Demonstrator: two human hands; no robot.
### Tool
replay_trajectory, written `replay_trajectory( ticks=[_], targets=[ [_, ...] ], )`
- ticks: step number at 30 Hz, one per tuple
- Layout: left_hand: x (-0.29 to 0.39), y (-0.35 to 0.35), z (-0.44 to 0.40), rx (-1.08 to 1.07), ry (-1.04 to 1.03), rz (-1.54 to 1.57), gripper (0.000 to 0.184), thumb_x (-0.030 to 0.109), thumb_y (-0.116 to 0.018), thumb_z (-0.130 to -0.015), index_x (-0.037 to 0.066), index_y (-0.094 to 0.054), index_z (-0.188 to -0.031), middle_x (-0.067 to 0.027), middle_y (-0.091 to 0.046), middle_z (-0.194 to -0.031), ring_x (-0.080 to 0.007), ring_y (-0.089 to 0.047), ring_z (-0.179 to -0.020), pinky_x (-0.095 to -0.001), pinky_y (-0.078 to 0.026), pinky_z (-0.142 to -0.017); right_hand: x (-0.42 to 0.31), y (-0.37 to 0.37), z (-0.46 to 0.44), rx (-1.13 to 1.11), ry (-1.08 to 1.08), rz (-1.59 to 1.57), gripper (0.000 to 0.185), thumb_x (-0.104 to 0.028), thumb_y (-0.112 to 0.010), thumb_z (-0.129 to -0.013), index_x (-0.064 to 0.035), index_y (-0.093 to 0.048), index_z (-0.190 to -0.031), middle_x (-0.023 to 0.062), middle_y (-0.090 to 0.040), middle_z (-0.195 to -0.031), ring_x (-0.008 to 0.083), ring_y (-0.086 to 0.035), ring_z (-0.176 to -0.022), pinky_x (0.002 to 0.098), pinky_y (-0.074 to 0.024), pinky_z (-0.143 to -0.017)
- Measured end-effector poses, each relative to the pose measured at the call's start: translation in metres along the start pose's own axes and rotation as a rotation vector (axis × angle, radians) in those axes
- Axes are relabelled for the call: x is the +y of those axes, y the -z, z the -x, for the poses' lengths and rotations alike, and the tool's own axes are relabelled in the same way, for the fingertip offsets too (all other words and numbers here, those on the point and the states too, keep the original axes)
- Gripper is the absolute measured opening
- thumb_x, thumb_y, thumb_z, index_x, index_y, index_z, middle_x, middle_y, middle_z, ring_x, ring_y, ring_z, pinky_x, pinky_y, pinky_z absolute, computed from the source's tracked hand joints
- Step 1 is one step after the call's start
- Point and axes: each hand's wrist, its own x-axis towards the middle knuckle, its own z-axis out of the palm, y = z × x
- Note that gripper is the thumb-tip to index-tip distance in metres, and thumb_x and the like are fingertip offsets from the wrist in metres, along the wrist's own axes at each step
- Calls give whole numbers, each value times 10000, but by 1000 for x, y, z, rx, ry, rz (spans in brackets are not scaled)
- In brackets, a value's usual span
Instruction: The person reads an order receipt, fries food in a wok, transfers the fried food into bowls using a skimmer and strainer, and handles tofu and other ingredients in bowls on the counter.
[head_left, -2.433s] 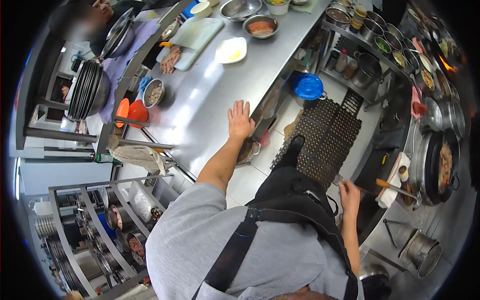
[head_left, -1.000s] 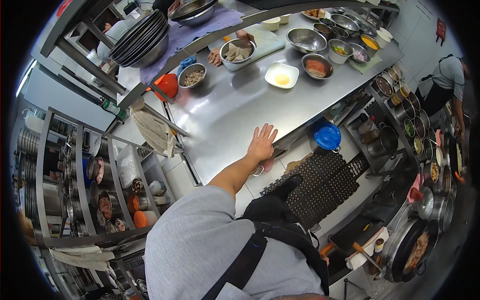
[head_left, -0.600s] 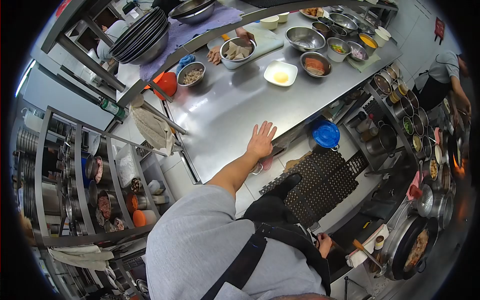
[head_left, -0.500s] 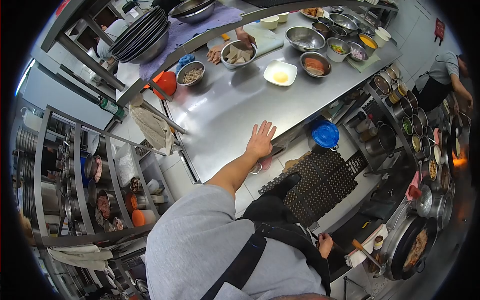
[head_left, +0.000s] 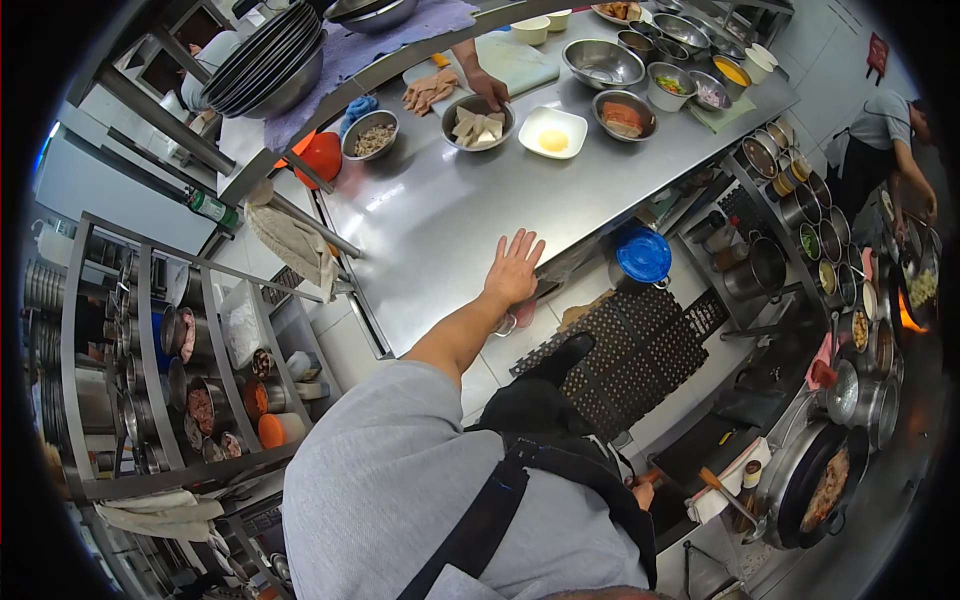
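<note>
My left hand (head_left: 514,270) is open, palm down with the fingers spread, over the near edge of the steel table (head_left: 420,230). Nothing is in it. Low on the right, my right hand (head_left: 643,494) is mostly hidden by my apron (head_left: 575,455). Its visible fingers look curled, and what they hold, if anything, cannot be made out. Across the table, another person's hand (head_left: 488,88) grips the rim of a metal bowl (head_left: 478,126) of pale cut chunks. Beside it are a white square dish (head_left: 553,133) with yellow egg and a bowl of orange-pink slices (head_left: 624,117).
A bowl of chopped brown food (head_left: 372,136) sits at the table's left. Shelving with pans (head_left: 150,350) stands on my left. A black wok (head_left: 825,490) holds food at lower right. Flame burns near a co-worker (head_left: 885,150). A blue-lidded bucket (head_left: 643,257) and perforated mat (head_left: 615,370) are on the floor.
The other person's hand has brought the bowl of pale chunks nearer to me, beside the white dish. My right hand has slipped further behind my apron. My left hand stays spread.
</note>
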Motion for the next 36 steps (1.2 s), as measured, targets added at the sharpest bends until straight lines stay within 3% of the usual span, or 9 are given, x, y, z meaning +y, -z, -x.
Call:
replay_trajectory(
  ticks=[8,21,36],
  targets=[
    [-1,-4,0,9,-7,-1,676,183,-586,-720,83,-335,-1340,-139,-291,-1405,-305,-191,-1352,-517,-168,-1084,-15,-2,-13,-52,-103,-60,184,-190,-623,-779,-38,-674,-870,230,-633,-787,380,-625,-782,434,-480,-709],
    [0,-2,0,16,-11,-13,675,188,-587,-721,82,-340,-1340,-141,-289,-1404,-305,-187,-1352,-521,-175,-1078,-18,6,2,27,-49,-19,187,-195,-627,-772,-43,-677,-869,214,-640,-767,365,-634,-776,426,-484,-707],
    [1,-7,-1,54,-39,-44,674,200,-587,-718,78,-346,-1336,-143,-301,-1388,-306,-224,-1337,-525,-205,-1061,-36,21,11,66,-80,-63,163,-170,-612,-793,-16,-663,-809,162,-618,-600,274,-638,-576,387,-484,-596]
  ],
)
